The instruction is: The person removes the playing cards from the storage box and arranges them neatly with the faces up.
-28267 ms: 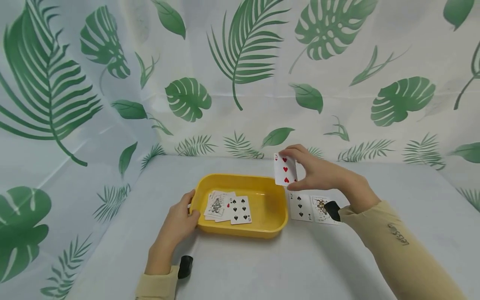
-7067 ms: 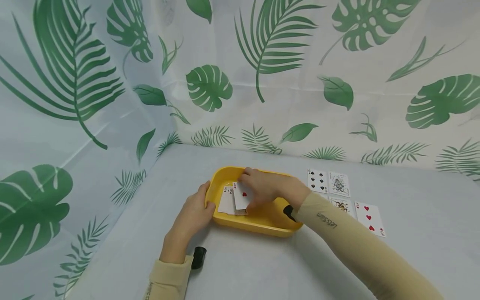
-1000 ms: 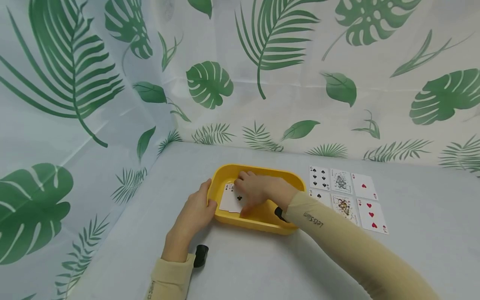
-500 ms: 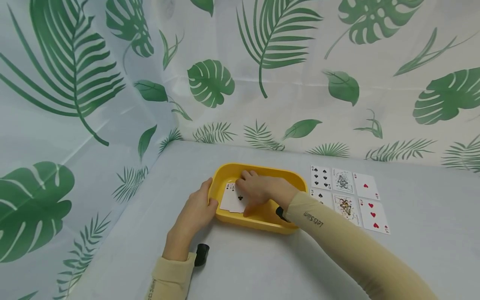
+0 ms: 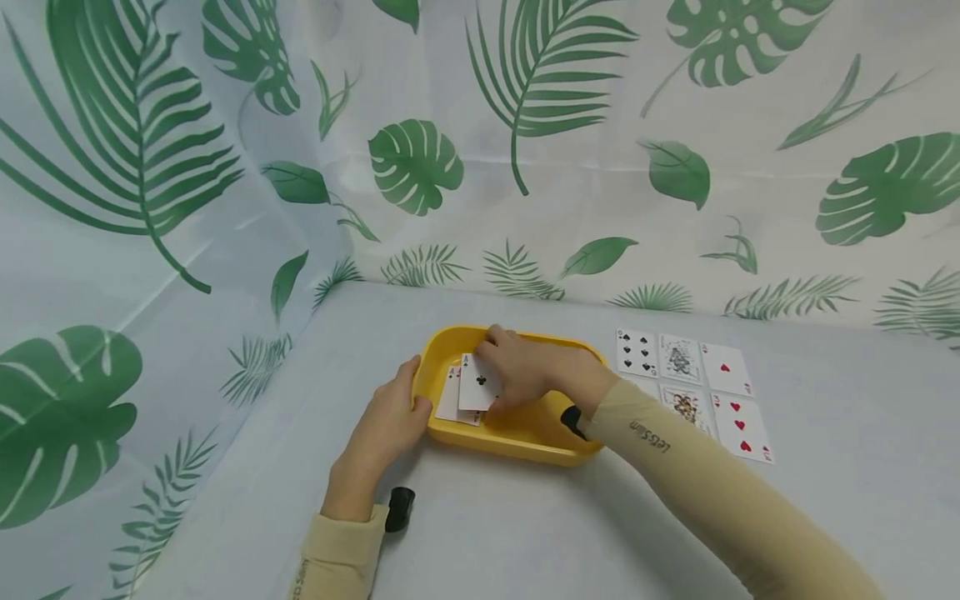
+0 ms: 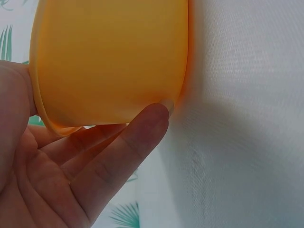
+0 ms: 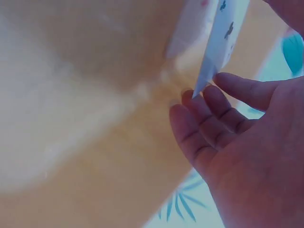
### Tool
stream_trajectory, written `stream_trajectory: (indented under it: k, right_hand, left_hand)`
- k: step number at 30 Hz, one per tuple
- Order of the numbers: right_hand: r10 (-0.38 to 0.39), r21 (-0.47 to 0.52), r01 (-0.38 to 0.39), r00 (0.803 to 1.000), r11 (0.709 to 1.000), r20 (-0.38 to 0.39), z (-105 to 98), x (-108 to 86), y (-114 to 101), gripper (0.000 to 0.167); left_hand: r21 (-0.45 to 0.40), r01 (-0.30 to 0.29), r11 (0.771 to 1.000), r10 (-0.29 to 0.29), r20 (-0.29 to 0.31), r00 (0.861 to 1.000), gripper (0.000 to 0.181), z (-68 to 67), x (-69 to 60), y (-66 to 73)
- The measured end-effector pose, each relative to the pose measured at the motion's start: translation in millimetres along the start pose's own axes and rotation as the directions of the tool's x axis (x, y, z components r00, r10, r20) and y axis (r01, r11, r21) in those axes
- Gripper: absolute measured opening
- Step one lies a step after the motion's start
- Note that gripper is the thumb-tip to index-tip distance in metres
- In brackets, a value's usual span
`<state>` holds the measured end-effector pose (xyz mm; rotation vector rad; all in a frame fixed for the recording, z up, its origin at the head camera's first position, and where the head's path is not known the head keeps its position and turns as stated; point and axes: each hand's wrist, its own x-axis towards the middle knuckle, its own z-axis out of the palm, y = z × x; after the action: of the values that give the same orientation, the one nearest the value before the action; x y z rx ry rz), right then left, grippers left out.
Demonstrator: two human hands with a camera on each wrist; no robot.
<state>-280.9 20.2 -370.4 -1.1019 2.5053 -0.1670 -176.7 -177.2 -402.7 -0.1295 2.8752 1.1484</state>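
Note:
My right hand (image 5: 525,367) pinches an ace of clubs (image 5: 472,390) between thumb and fingers, inside the yellow tray (image 5: 510,447). The right wrist view shows this card (image 7: 223,40) tilted up, off the tray's floor. Below it in the tray lie other cards (image 5: 447,403), one showing an ace corner; the raised card partly covers them. My left hand (image 5: 390,417) grips the tray's left end at the rim. In the left wrist view, its fingers (image 6: 118,156) lie along the tray's outer wall (image 6: 109,61).
Cards lie face up in two rows right of the tray: six of spades (image 5: 636,353), joker (image 5: 680,360) and ace of hearts (image 5: 726,369) behind; coloured joker (image 5: 684,405) and three of hearts (image 5: 742,427) in front. My right sleeve (image 5: 675,450) covers part of the front row. A leaf-patterned sheet (image 5: 555,192) hangs behind.
Since the earliest frame, more cards have come to lie on the table, lately the ace of hearts. Just now my right hand has lifted the ace of clubs from the pile. The left hand stays put.

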Motion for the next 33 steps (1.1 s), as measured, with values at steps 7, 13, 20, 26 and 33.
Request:
stream_trajectory:
  k: [7,13,20,26,33]
  right_hand:
    - [-0.017,0.138,0.037,0.990,0.990,-0.143,-23.7,-42.3,11.8,0.088]
    - [0.015,0.165,0.028,0.967,0.986,-0.254,-37.5,-85.4,30.0,0.091]
    - [0.054,0.160,0.001,0.939,0.987,-0.341,-41.3,-133.3,48.2,0.090]
    - [0.086,0.169,-0.024,0.924,0.985,-0.373,-29.2,-158.2,59.2,0.090]
    - [0.111,0.205,-0.029,0.911,0.978,-0.397,-9.5,-175.6,69.3,0.091]
  left_hand:
    - [-0.001,0.003,1.000,-0.003,0.010,1.000,0.063,0.7,0.3,-0.4]
    - [0.005,-0.003,1.000,0.003,0.012,1.000,0.063,0.3,-0.8,-0.7]
    - [0.004,0.013,1.000,-0.013,0.025,1.000,0.063,0.9,-1.6,-1.3]
    - [0.015,0.007,1.000,-0.007,0.023,1.000,0.064,0.7,-1.5,-2.5]
    - [0.016,-0.002,1.000,0.002,0.022,1.000,0.064,0.5,-1.4,-0.4]
